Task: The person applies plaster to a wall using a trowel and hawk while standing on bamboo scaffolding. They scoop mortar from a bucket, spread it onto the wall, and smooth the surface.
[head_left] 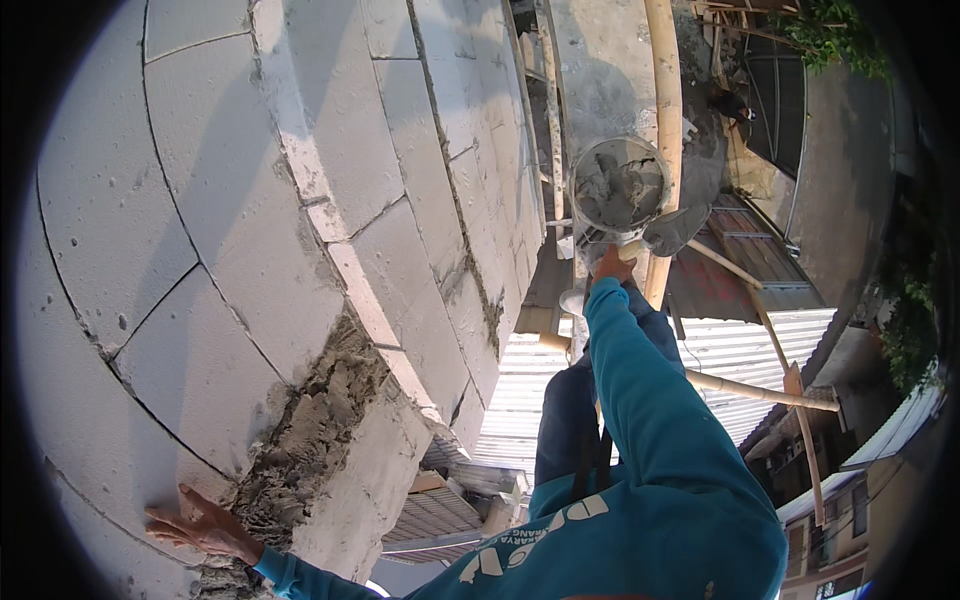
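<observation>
My left hand [205, 525] lies with fingers spread against a pale block wall [210, 340], beside a rough band of grey mortar [325, 430]. Farther off, my right hand [613, 264] is closed round the light handle of a trowel [675, 231]. Its grey, mortar-smeared blade is beside a round bucket [577, 190]. Wet grey mortar [622, 182] sits inside the bucket, its surface uneven. Part of the right hand's grip is hidden by the sleeve and by its own angle.
A thick bamboo pole [665, 90] runs along the scaffold platform [605, 60] that bears the bucket. More poles [765, 390] cross on the right. Corrugated roofing [500, 390] lies far below me. A dark shape [735, 105] shows at far right, too small to make out.
</observation>
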Demonstrator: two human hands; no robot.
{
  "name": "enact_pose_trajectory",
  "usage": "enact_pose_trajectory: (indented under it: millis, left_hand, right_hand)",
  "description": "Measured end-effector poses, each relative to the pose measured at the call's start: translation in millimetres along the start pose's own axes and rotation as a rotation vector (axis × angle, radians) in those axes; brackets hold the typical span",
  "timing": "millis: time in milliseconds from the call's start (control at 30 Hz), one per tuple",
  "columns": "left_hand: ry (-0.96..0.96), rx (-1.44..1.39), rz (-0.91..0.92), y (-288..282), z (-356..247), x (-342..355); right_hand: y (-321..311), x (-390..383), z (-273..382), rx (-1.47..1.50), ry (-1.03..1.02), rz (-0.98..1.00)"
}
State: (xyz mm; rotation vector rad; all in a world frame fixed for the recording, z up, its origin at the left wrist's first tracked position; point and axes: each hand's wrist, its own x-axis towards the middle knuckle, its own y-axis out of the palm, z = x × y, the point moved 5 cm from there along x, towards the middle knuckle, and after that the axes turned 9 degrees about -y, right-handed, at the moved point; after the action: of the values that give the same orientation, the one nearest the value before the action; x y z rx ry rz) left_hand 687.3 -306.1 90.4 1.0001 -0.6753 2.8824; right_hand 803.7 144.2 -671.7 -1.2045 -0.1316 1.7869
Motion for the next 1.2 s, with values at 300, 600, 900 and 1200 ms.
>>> enact_pose_trajectory:
  millis: [300,600,900,1200]
  left_hand:
    - [0.059,0.068,0.012,-2.3,-7.0,12.3]
    - [0.039,0.038,0.062,-6.3,-11.4,3.8]
    - [-0.025,-0.047,0.151,-23.5,-21.1,3.8]
    - [-0.064,-0.135,0.121,-28.8,-48.2,25.3]
  right_hand:
    - [38.7,-17.1,12.2,0.414,0.310,-0.118]
    - [50.1,29.9,101.4,0.910,0.373,0.115]
    - [87.8,80.9,167.4,0.466,-0.059,0.357]
    - [142.8,80.4,328.5,0.550,-0.147,0.426]
